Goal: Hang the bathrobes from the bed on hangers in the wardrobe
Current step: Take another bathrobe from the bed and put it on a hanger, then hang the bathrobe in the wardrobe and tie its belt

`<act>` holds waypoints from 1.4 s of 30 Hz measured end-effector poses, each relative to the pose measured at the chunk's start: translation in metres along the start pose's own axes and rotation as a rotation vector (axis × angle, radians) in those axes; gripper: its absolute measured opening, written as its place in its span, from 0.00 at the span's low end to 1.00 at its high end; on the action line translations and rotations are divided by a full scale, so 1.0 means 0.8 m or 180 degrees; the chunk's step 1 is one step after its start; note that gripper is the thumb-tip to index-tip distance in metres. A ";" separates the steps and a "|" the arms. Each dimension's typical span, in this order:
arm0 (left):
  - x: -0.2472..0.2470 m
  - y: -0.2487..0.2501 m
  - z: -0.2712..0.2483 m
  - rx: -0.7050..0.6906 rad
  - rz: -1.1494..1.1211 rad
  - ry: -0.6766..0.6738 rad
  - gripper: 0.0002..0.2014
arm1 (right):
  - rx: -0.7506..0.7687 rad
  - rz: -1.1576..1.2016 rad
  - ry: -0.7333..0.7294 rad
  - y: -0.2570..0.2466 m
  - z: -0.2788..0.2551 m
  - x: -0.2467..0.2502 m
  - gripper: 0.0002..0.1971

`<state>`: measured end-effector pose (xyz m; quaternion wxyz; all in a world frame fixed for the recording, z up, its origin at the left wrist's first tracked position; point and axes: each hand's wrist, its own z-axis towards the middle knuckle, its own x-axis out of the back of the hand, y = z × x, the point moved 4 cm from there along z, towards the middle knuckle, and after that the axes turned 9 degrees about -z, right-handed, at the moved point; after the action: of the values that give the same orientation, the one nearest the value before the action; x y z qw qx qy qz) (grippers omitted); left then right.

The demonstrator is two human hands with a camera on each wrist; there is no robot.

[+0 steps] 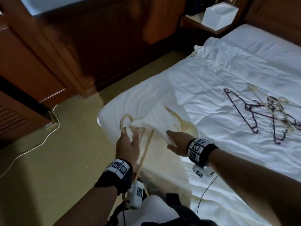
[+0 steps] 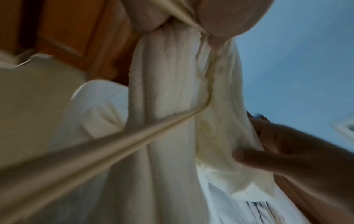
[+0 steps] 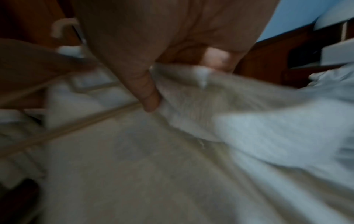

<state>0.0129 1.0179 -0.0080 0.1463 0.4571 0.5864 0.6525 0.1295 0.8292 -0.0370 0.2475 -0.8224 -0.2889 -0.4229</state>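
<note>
The white bathrobe (image 1: 156,118) hung bunched and ribbed in texture over the near corner of the bed (image 1: 228,70), its collar gathered at the neck of a pale wooden hanger (image 1: 126,119). The left hand (image 1: 128,147) gripped that neck and the bunched cloth together, fingers (image 1: 135,136) curled round both; the hanger's bar slanted down past the wrist. The right hand (image 1: 176,143) pinched a fold of the robe between thumb and fingers, just beside the left. Farther along the bed lay a tangle of wire hangers (image 1: 268,115), dark and pale ones interlocked. A white box (image 1: 219,13) stood on the nightstand (image 1: 195,25) beyond, and a white cable (image 1: 32,147) trailed across the carpet beside the brown wardrobe doors (image 1: 32,62).
</note>
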 end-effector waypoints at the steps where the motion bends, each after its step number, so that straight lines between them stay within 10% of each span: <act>1: -0.005 0.010 -0.004 -0.0181 0.0080 -0.0119 0.20 | 0.0079 0.0098 -0.0210 -0.011 -0.011 -0.008 0.34; 4: -0.017 0.033 -0.021 -0.0607 0.0190 -0.0468 0.22 | 0.0091 0.0492 -0.0156 -0.019 -0.027 -0.004 0.26; 9: -0.023 0.053 -0.043 -0.1223 0.0548 -0.1025 0.21 | -0.0123 0.0788 0.2283 0.016 -0.040 0.053 0.34; 15: 0.009 0.051 -0.038 -0.1825 0.0768 -0.1200 0.22 | 0.0799 -0.0599 0.1255 -0.042 -0.017 0.088 0.28; 19: 0.076 0.039 -0.019 -0.1398 0.0439 -0.1046 0.26 | 0.0930 -0.0859 0.0961 -0.093 0.017 0.111 0.24; 26: 0.322 -0.016 0.088 -0.0988 0.1017 -0.0257 0.18 | 0.1293 -0.1669 0.1480 -0.319 0.112 0.283 0.19; 33: 0.635 -0.149 0.092 0.0514 0.2208 0.0791 0.15 | 0.2067 -0.2778 0.1915 -0.624 0.150 0.420 0.18; 37: 0.796 -0.174 0.061 0.0926 0.1376 0.1811 0.08 | 0.2371 -0.2832 0.2323 -0.766 0.160 0.451 0.18; 42: 0.912 -0.117 0.050 0.0272 0.0435 0.2663 0.05 | 0.2536 -0.1613 0.2653 -0.917 0.180 0.459 0.17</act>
<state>-0.3823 1.5988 0.2138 -0.1670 0.1963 0.5901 0.7651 -0.1186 1.5417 0.3153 0.5188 -0.3392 -0.4895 -0.6133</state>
